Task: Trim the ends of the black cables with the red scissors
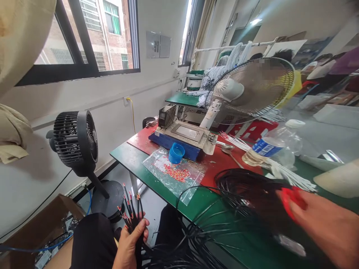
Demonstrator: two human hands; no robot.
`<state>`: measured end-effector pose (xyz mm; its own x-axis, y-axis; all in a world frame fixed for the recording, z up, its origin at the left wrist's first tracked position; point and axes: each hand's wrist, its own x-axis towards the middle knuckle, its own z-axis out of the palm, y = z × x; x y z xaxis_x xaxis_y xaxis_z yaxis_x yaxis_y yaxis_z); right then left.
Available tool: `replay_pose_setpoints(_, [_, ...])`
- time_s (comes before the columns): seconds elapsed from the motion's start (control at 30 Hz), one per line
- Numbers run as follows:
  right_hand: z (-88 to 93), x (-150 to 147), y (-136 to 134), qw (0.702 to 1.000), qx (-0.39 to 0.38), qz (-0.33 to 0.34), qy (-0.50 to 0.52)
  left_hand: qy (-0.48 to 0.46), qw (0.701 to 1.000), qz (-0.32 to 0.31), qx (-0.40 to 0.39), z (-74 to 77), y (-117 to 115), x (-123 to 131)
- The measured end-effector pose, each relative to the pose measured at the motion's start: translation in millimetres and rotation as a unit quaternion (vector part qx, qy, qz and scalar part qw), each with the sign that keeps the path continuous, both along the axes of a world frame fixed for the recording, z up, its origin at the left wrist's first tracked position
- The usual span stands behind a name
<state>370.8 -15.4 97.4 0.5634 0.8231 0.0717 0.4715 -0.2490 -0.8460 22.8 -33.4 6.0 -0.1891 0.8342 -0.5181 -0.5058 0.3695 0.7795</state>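
Observation:
My left hand (131, 243) is closed round a bundle of thin black wires (129, 207), low at the bottom centre over my lap. The wire ends stick up with small red and orange tips. The wires trail right into a loose black coil (246, 190) on the green table (131, 158). My right hand (325, 224) is blurred at the lower right, over the table, and holds a small red object (293, 200) near the coil. A clear plastic bag with small red pieces (176, 172) lies flat on the table, a blue cup (176, 152) standing on it.
A blue and grey bench machine (182, 136) stands on a red mat. A white desk fan (246, 89) and a plastic water bottle (272, 147) are to the right, with white wire bundles (286, 173). A black floor fan (75, 140) and a cardboard box (30, 231) are on the left.

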Motion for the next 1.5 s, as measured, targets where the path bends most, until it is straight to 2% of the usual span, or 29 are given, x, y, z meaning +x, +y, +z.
replay_pose_setpoints(0.07, [2.8, -23.0, 9.6, 0.997, -0.027, 0.048, -0.045, 0.007, 1.0, 0.005, 0.008, -1.2, -0.4, 2.6])
replay_pose_setpoints(0.1, [2.0, -41.5, 14.7, 0.99, -0.021, 0.123, -0.06, 0.012, 1.0, 0.005, 0.015, -1.5, -0.7, 4.3])
replay_pose_setpoints(0.13, [-0.4, -62.9, 19.8, 0.97, -0.019, 0.238, -0.039, 0.018, 1.0, 0.002, 0.021, -1.7, -1.2, 5.9])
replay_pose_setpoints(0.2, [-9.6, -108.3, 29.9, 0.917, -0.012, 0.399, 0.015, 0.024, 0.999, -0.012, 0.03, -2.0, -3.1, 8.4])
replay_pose_setpoints(0.27, [-22.0, -147.2, 38.4, 0.879, -0.035, 0.468, 0.082, 0.021, 0.998, -0.036, 0.038, -2.7, -5.7, 9.3])
replay_pose_setpoints(0.33, [-34.2, -173.6, 44.4, 0.841, -0.084, 0.508, 0.165, 0.019, 0.997, -0.057, 0.039, -3.8, -8.5, 8.5])
replay_pose_setpoints(0.43, [-46.9, -192.1, 49.5, 0.796, -0.128, 0.531, 0.261, 0.018, 0.997, -0.072, 0.033, -5.9, -11.1, 6.2])
replay_pose_setpoints(0.53, [-53.5, -197.7, 52.5, 0.772, -0.138, 0.533, 0.318, 0.004, 0.996, -0.087, 0.034, -8.5, -12.5, 4.1])
replay_pose_setpoints(0.7, [-63.2, -202.4, 54.2, 0.701, -0.146, 0.556, 0.421, -0.049, 0.991, -0.122, 0.036, -15.0, -17.0, 0.6])
replay_pose_setpoints(0.8, [-70.2, -204.5, 54.0, 0.673, -0.149, 0.556, 0.464, -0.078, 0.986, -0.137, 0.047, -20.2, -19.9, -2.2])
replay_pose_setpoints(0.9, [-78.3, -205.4, 54.0, 0.676, -0.128, 0.551, 0.471, -0.093, 0.986, -0.134, 0.029, -22.2, -19.5, -5.3])
replay_pose_setpoints(0.97, [-83.8, -205.5, 54.1, 0.701, -0.109, 0.533, 0.46, -0.073, 0.991, -0.112, 0.018, -19.5, -16.6, -6.7])
replay_pose_setpoints(1.07, [-90.3, -205.5, 53.7, 0.743, -0.086, 0.511, 0.424, 0.011, 0.997, -0.071, 0.038, -9.9, -8.8, -5.6])
replay_pose_setpoints(1.13, [-92.9, -205.3, 53.4, 0.734, -0.077, 0.525, 0.424, 0.062, 0.994, -0.067, 0.066, -3.9, -2.7, -2.2])
replay_pose_setpoints(1.23, [-95.1, -204.6, 53.4, 0.709, -0.074, 0.548, 0.438, 0.085, 0.989, -0.076, 0.096, -2.1, 5.0, 4.7])
replay_pose_setpoints(1.37, [-97.3, -203.8, 53.6, 0.732, -0.074, 0.531, 0.421, 0.071, 0.991, -0.073, 0.086, -9.6, 8.4, 10.4])
replay_pose_setpoints(1.5, [-98.2, -203.9, 53.3, 0.726, -0.097, 0.533, 0.424, 0.039, 0.993, -0.08, 0.083, -10.2, 5.9, 10.8])
